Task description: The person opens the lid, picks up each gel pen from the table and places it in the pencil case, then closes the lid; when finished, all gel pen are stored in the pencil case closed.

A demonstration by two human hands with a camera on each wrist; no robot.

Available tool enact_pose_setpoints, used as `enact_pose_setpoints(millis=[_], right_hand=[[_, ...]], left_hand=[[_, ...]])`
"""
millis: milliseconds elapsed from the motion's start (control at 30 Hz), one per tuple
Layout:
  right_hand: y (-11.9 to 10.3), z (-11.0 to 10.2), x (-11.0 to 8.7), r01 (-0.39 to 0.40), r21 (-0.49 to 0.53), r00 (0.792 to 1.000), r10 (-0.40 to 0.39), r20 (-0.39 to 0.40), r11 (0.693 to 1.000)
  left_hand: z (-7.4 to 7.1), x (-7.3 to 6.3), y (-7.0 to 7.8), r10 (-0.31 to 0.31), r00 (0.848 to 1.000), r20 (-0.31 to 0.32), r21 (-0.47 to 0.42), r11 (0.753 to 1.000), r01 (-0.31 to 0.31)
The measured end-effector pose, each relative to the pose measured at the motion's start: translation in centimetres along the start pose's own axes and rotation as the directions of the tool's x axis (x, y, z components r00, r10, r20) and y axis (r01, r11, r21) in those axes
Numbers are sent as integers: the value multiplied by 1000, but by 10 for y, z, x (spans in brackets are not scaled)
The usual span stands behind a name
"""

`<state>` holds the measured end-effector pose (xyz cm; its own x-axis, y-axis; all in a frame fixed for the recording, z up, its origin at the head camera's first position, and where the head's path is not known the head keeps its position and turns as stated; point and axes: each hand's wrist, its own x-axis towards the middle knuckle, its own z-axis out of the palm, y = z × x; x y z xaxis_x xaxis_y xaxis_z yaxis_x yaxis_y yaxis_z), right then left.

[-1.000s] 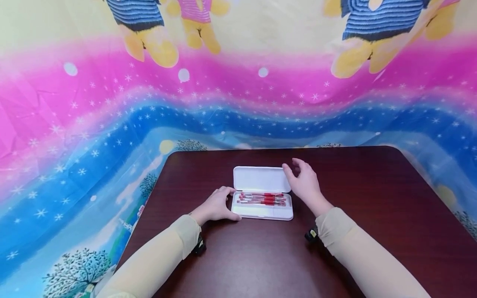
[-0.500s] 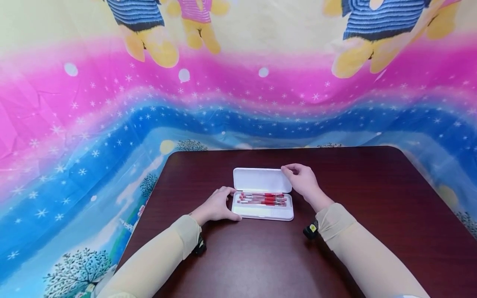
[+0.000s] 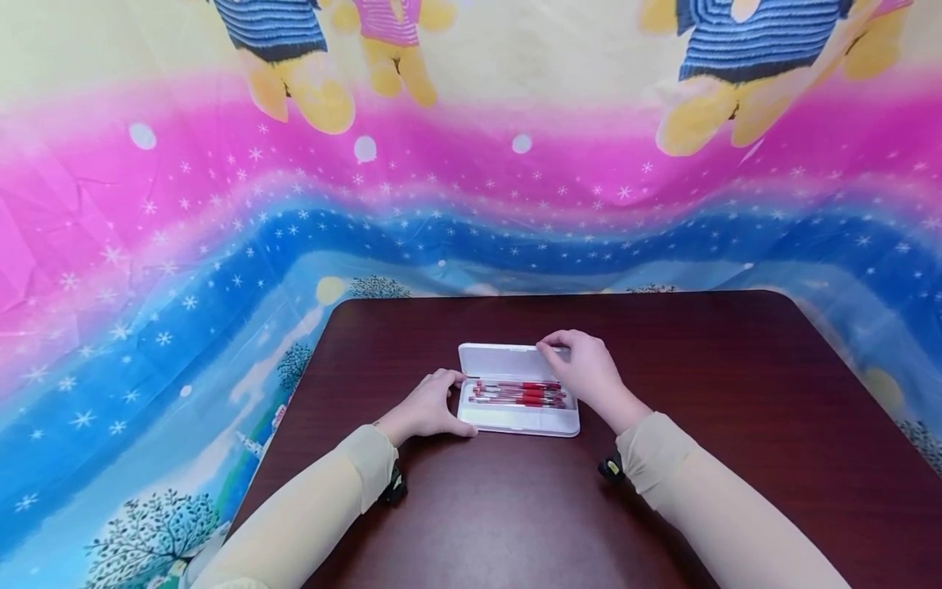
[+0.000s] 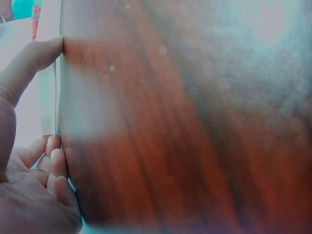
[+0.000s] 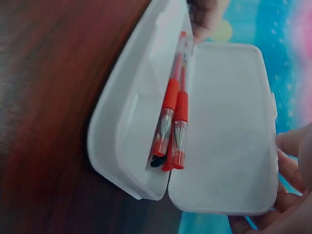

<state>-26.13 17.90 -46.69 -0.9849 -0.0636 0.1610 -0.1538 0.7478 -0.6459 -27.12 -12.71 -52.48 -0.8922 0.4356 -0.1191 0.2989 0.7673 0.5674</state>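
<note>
A white pencil case [image 3: 526, 421] rests on the table, its hinged lid [image 3: 495, 360] raised at the back and tilted. Several clear pens [image 3: 521, 396] with red grips and caps lie lengthwise inside; the right wrist view shows two pens [image 5: 179, 117] on top and a dark tip beneath. My left hand [image 3: 425, 406] holds the case's left end, thumb at the front corner and fingers toward the rear. With the thumb and fingers of my right hand [image 3: 587, 375], I hold the lid's upper edge near its right corner. This hand hides the lid's right part in the head view.
The dark reddish-brown table [image 3: 699, 458] has rounded far corners. Behind and beside it hangs a colourful curtain [image 3: 471, 180] with bears and snowflakes. A small black device [image 3: 395, 484] sits on the left wrist, another black device [image 3: 611, 469] on the right.
My right hand has closed on the lid's edge and moved left and a little toward me. The lid has tipped forward from its more upright position. My left hand has stayed put.
</note>
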Motion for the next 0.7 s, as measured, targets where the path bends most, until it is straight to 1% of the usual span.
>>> enact_pose_setpoints(millis=[100,167,267,400,467,567,633,700], right_hand=[[-7,4,-11,111,-85,993,-114,-34,990],[-11,8,-19,189,-143,979,-198,-54,972],[-16,12,-31,296,-222,945,-319,-74,929],[-18,19,-44,396,-301,897,-435,-75,868],[-17,22,-50,440,-340,869,-490,-72,831],[-14,29,-57,488,-399,829,-555,-68,777],[-12,33,-62,506,-431,809,-584,-63,747],[-10,37,-66,518,-455,796,-603,-54,725]], left_hand=[[-1,-1,1,4,1000,-9,-10,1000,-4],[-1,-1,1,7,1000,-15,-14,1000,-7],[0,-1,1,11,1000,-28,-11,1000,-12],[0,-1,1,14,999,-38,8,1000,-13],[0,-1,1,15,999,-38,9,1000,-14],[0,-1,1,14,999,-33,-5,1000,-14],[0,-1,2,12,1000,-29,-13,1000,-12],[0,-2,3,12,1000,-24,-12,1000,-12]])
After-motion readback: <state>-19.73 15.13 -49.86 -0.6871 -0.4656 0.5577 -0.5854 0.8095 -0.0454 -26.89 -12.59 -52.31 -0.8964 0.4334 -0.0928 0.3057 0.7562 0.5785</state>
